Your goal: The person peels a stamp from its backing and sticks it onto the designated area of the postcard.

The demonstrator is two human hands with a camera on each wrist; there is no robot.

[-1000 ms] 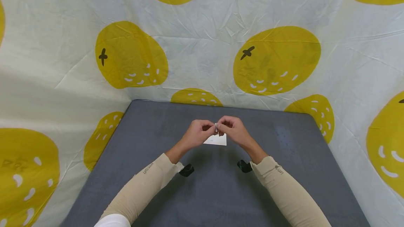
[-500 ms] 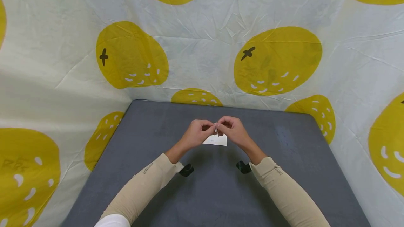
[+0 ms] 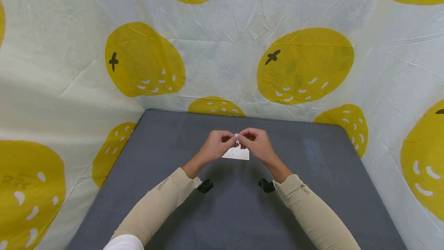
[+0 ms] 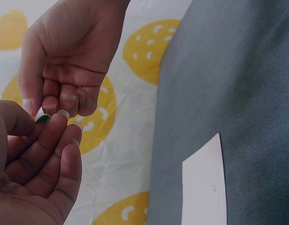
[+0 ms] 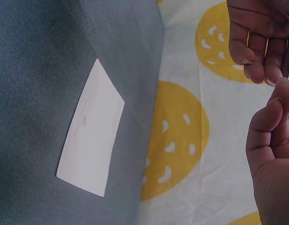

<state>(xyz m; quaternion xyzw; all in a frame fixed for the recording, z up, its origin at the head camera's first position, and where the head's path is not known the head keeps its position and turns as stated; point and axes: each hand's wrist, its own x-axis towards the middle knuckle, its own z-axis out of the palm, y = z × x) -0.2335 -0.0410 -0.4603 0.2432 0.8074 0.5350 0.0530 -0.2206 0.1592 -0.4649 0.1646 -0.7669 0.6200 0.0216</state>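
In the head view my left hand point(image 3: 216, 145) and right hand point(image 3: 257, 145) meet fingertip to fingertip above the table. Between them both pinch a small white piece point(image 3: 237, 138), thin like paper. The left wrist view shows a green patch on this small piece point(image 4: 42, 116); most of it is hidden by the fingers. Thumb and forefinger of each hand do the pinching, while the other fingers curl loosely. Below and beyond the hands, a white card point(image 5: 90, 133) with a faint mark lies flat on the table, partly covered by the hands in the head view.
The dark grey table point(image 3: 229, 211) reaches back to a white cloth point(image 3: 222, 65) printed with yellow fruit, which hangs behind it and along both sides. Black wrist-camera parts point(image 3: 205, 186) stick out below the beige sleeves.
The white piece shows more above the fingertips than before. My left hand has risen very slightly; the right hand has barely moved, and the card lies where it was.
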